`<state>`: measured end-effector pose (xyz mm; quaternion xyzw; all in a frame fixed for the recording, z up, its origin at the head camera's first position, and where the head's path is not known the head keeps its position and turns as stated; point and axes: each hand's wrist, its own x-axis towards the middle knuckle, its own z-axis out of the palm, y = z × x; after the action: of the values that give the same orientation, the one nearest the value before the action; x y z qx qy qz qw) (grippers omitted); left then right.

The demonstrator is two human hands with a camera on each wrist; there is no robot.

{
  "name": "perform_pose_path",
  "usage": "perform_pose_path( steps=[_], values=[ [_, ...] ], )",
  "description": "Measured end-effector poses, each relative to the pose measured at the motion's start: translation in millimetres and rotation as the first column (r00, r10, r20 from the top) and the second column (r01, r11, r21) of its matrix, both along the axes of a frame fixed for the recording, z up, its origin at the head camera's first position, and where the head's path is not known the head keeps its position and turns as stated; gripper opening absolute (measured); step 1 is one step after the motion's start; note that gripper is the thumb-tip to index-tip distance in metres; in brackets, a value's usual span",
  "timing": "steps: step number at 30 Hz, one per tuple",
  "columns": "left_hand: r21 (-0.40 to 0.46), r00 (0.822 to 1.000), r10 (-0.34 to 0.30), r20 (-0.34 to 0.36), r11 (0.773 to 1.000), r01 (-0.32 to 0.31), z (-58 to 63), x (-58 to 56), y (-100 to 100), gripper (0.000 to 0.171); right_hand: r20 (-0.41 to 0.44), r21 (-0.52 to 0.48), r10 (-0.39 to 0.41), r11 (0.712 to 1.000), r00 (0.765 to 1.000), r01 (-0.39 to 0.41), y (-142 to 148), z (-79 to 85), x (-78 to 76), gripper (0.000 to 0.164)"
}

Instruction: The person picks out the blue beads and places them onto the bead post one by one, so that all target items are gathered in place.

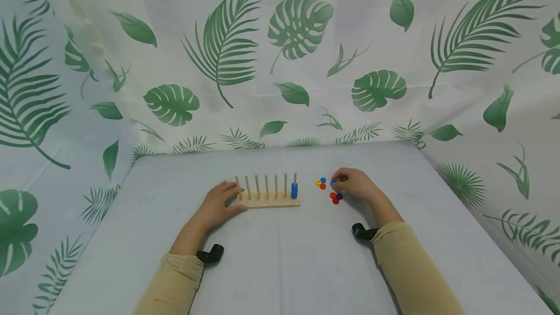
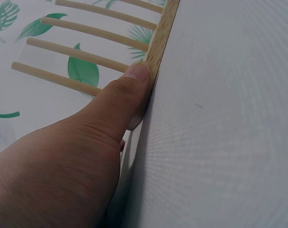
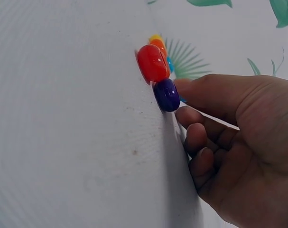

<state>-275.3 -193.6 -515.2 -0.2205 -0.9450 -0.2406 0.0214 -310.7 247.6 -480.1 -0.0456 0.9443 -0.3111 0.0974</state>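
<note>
A wooden peg rack [image 1: 267,202] with a row of upright pegs stands mid-table, blue beads [image 1: 294,191] stacked on its rightmost peg. My left hand [image 1: 217,205] holds the rack's left end, thumb [image 2: 129,78] along the front of the base and fingers behind. To the right, my right hand [image 1: 356,183] pinches a blue bead [image 1: 333,182] between thumb and forefinger; in the right wrist view only a sliver of it shows. Close by lie red beads [image 3: 153,62] and a dark purple bead [image 3: 167,95].
A yellow bead [image 1: 318,183], another blue bead [image 1: 323,180] and an orange bead [image 1: 323,186] form a small group between rack and right hand. White cloth covers the table [image 1: 280,252]. A leaf-printed curtain [image 1: 315,72] rises behind it and at both sides.
</note>
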Motion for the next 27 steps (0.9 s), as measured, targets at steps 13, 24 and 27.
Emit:
perform_pose_path(
  steps=[13, 24, 27],
  values=[
    [-0.007, 1.000, 0.006, 0.009, 1.000, -0.006, -0.6, -1.6, 1, 0.060, -0.003, -0.011, 0.001, 1.000, 1.000, -0.001, -5, 15.7, 3.5, 0.022],
    [-0.003, 1.000, 0.002, 0.008, 1.000, -0.002, 0.4, -1.1, 0, 0.060, -0.067, -0.085, 0.028, 0.996, 0.997, -0.034, -13, 31.8, 7.2, 0.022],
    [0.004, 1.000, -0.005, 0.001, 1.000, 0.005, -0.3, -1.6, 0, 0.059, -0.078, -0.097, 0.031, 0.995, 0.996, -0.039, -17, 40.4, 11.2, 0.023]
  ],
)
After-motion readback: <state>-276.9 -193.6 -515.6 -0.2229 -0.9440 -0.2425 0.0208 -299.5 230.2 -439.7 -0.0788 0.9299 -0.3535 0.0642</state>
